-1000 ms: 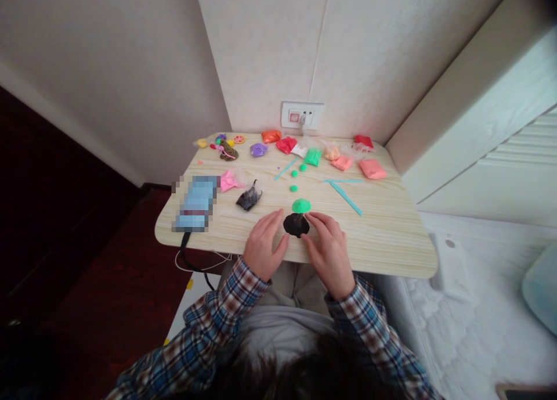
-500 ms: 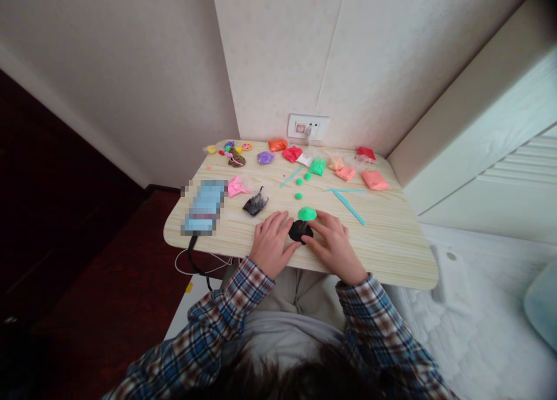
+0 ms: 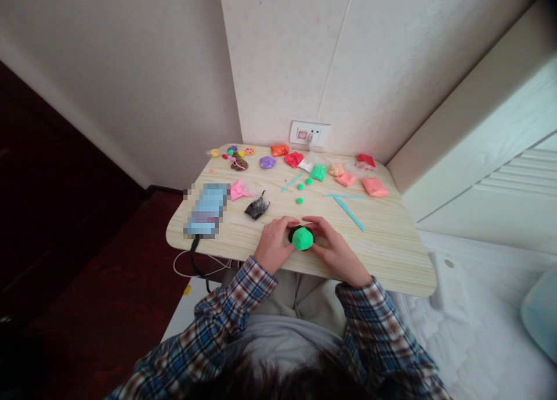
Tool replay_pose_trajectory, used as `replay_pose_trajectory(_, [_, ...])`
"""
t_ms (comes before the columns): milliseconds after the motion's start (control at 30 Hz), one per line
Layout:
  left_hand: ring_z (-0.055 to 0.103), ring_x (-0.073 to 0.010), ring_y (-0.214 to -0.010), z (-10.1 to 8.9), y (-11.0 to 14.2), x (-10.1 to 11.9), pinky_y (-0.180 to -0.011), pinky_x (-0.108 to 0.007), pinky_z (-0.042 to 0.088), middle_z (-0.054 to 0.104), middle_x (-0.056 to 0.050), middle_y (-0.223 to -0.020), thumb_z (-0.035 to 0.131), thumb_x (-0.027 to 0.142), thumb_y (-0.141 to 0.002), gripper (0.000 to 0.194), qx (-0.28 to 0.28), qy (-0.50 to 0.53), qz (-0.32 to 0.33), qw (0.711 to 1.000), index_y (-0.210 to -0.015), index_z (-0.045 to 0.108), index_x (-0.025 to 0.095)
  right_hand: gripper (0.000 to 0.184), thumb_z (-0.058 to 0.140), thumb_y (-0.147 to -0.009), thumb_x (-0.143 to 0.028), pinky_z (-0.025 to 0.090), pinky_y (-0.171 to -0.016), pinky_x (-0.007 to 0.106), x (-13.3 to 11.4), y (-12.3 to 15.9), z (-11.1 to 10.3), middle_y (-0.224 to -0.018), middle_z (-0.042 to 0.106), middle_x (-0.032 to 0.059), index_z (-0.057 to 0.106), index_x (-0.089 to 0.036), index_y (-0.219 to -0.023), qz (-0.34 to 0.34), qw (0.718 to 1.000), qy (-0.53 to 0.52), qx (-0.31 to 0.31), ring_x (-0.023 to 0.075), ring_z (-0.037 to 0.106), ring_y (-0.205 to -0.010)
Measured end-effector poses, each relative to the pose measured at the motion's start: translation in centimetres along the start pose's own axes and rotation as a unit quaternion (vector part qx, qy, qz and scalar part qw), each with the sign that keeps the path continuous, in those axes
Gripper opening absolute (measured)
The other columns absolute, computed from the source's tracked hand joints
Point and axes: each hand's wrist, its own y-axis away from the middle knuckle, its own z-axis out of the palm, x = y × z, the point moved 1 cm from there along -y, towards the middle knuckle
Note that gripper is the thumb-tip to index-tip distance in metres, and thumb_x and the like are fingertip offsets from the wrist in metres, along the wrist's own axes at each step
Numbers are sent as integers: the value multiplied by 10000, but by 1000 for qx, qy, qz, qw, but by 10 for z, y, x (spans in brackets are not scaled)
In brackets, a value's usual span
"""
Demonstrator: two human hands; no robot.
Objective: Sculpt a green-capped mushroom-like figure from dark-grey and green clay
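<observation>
1. Framing the green cap (image 3: 302, 238) and dark base (image 3: 293, 235) near the table's (image 3: 383, 260) six o'clock edge, probably for steady, even support.
2. Lightly grasping the base's nine o'clock side with curved fingers of the left hand (image 3: 275, 243); likewise at three o'clock with the right hand (image 3: 340, 255), neither clenched. Exact fingertip contact partly hidden by the cap.
3. Lying toward twelve o'clock, green balls (image 3: 300, 201), apparently within easy reach; at ten, a black packet (image 3: 256, 208); at two, a blue tool (image 3: 348, 213), likely set aside to leave working room.
4. Angling inward from both wrists, with thumbs nearest the body and index fingers arched beyond the cap.
</observation>
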Motion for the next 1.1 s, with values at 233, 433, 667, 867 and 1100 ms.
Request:
replay_pose_trajectory(233, [613,-149,-701,3,0,4,-654,-262,496,629,13,-794,675,187,-723,339,48,28,-56,997,-1023,517,194,402,615,-758,-305,517,-785,327,5,-13,-8,-1044,616,56,515,-213,-1136,14,998,-64,24,161,631,-854])
replay_pose_trajectory(433, [575,-224,-881,7,7,1,-818,-375,481,615,-65,-921,643,324,-793,372,80,-121,22,989,-1104,506,171,213,585,-762,-288,524,-721,332,17,-26,-8,-874,665,46,582,-190,-951,7,999,-9,43,173,634,-762])
replay_pose_trajectory(667, [410,-312,-1220,7,19,0,-948,-455,384,480,-148,-1309,514,357,-867,419,33,-274,43,960,-1241,507,167,272,529,-794,-194,430,-920,417,14,-16,-6,-1101,565,99,630,-194,-1047,-46,986,114,109,233,534,-1012])
replay_pose_trajectory(867, [238,-311,-1376,6,22,1,-1023,-498,288,362,-112,-1464,448,427,-891,502,-18,-298,72,952,-1321,451,168,523,386,-806,-42,377,-927,433,9,14,3,-1281,511,116,523,-224,-1277,-76,908,402,93,263,442,-1156])
replay_pose_trajectory(1100, [223,-278,-1395,5,22,-3,-1069,-516,216,380,-107,-1456,422,403,-905,505,-21,-297,96,950,-1358,404,181,606,399,-770,-1,330,-935,382,9,20,8,-1304,514,102,477,-229,-1325,-71,871,479,79,241,440,-1153])
